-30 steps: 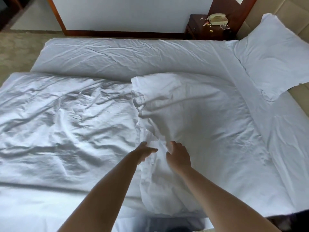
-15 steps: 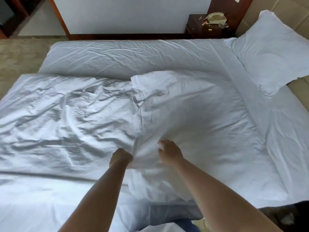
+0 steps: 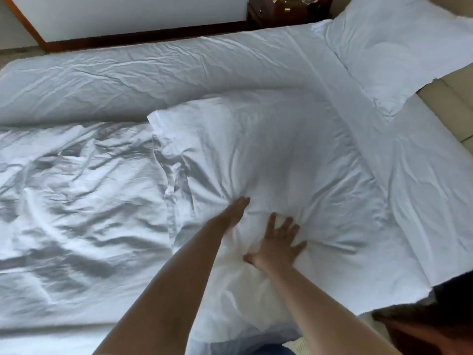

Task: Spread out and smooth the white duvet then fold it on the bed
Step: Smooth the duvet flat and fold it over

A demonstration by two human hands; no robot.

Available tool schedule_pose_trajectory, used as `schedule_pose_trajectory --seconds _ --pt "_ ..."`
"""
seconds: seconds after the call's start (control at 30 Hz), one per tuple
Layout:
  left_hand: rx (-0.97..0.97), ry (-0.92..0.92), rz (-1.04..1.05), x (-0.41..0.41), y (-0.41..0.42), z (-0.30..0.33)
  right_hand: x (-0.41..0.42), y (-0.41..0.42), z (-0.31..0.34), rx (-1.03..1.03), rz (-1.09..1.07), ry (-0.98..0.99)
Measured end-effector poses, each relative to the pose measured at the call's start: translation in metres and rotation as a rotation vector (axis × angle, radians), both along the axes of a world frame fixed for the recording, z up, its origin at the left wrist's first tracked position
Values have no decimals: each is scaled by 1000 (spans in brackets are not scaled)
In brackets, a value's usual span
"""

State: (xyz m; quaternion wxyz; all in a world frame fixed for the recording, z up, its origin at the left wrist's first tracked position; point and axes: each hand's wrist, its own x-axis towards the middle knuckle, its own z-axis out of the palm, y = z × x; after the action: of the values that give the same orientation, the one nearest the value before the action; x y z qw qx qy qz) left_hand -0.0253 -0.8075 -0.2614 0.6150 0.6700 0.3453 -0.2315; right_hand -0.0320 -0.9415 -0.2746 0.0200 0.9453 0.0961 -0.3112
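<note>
The white duvet [image 3: 76, 190] lies crumpled across the bed, with a folded-over flap [image 3: 268, 149] on top at the middle and right. My left hand [image 3: 235, 212] lies flat on the flap near its left edge, fingers straight and pointing away from me. My right hand [image 3: 277, 242] presses down on the flap beside it, fingers spread wide. Creases radiate from under both hands. Neither hand grips the cloth.
A white pillow [image 3: 399, 47] lies at the head of the bed, upper right. A dark wooden nightstand [image 3: 286, 11] stands beyond the far edge. The padded headboard [image 3: 455, 103] runs along the right. Dark furniture [image 3: 435, 321] sits at the lower right.
Both hands have let go of the bunched cloth and flattened out on the flap, sliding forward and right. The camera has tilted closer to the bed.
</note>
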Motion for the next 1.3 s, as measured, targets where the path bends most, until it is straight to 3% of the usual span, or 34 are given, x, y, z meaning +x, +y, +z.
schedule_pose_trajectory --seconds 0.07,0.13,0.3,0.47,0.57,0.63,0.7,0.83,0.93,1.03,1.13,1.3 --pt "97 66 -172 11 -9 -15 5 -1 -9 0 2 15" --pt "116 56 -128 17 -18 -18 8 -1 -14 1 10 37" --pt "-127 54 425 12 -10 -22 8 -3 -22 12 10 62" --pt "316 145 528 -9 -15 -23 12 5 -45 29 -11 -63" --pt "537 293 256 -8 -14 -22 15 7 -56 92 -6 -49" --pt "553 408 255 -1 -9 -21 12 7 -56 98 0 41" --pt "511 459 401 5 -2 -28 8 7 -52 111 26 133" --pt "167 281 681 15 9 -39 -1 5 -47 162 100 60" --pt "-31 216 533 32 -6 -23 -1 7 -47 228 119 26" --pt "40 140 455 50 -24 -22 3 7 -45 267 119 53" --pt "250 125 346 47 -12 -25 4 7 -40 302 90 44" --pt "169 -11 367 19 28 -1 -19 35 -9 379 5 -16"
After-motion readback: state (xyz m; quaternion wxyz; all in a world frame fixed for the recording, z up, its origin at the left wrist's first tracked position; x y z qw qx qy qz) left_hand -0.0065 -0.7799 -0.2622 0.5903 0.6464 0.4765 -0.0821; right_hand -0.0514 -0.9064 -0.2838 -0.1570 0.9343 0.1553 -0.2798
